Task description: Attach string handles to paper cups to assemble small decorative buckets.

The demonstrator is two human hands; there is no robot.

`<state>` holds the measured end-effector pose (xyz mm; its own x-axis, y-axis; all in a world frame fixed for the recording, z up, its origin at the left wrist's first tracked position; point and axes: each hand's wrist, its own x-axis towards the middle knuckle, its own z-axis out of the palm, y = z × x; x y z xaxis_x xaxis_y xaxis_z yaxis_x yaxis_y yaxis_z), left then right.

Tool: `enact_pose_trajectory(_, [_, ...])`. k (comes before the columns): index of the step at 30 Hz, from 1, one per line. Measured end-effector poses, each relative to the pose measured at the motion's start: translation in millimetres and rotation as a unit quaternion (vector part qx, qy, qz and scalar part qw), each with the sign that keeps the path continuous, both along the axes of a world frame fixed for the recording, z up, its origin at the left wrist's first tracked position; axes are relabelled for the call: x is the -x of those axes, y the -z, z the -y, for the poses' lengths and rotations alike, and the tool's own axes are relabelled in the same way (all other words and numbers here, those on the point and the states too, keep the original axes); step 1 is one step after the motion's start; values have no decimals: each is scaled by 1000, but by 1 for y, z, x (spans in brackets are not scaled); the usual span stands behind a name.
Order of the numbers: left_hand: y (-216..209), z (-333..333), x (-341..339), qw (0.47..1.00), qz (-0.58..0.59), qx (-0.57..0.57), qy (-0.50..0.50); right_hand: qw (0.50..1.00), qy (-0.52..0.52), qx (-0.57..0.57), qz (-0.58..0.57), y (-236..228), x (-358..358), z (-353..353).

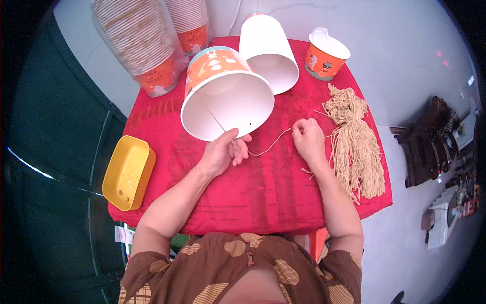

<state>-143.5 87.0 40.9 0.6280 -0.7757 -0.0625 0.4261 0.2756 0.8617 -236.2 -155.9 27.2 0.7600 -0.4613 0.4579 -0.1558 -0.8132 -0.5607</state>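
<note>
An orange-printed paper bucket lies tilted with its white mouth toward me. My left hand is closed at its lower rim, thumb at the inner edge and fingers curled below. A thin dark line, string or needle, runs from the thumb into the bucket; I cannot tell which. A small dark hole shows in the inner wall near the rim. To the right, my right hand is pinched on a tan string, which sags across to my left fingers. Beside that hand lies a tied bundle of tan strings.
A second paper bucket lies on its side behind. A smaller printed tub stands back right with clear plastic in it. Wrapped bucket stacks rise back left. A yellow plastic tray sits at the red cloth's left edge.
</note>
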Motion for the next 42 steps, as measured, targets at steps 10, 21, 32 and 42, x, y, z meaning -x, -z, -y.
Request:
enact_pose_trajectory(10, [-1, 1, 6, 996, 75, -46, 3, 972, 37, 229, -35, -14, -9, -45])
enact_pose_trajectory(21, [-2, 3, 7, 997, 65, -33, 7, 982, 9, 174, -79, 2, -10, -32])
enact_pose_trajectory(32, [5, -1, 0, 999, 15, -26, 12, 927, -170, -334, 31, -5, -5, -31])
enact_pose_trajectory(42, [0, 3, 1, 999, 39, 13, -19, 763, -267, -585, 72, -14, 3, -36])
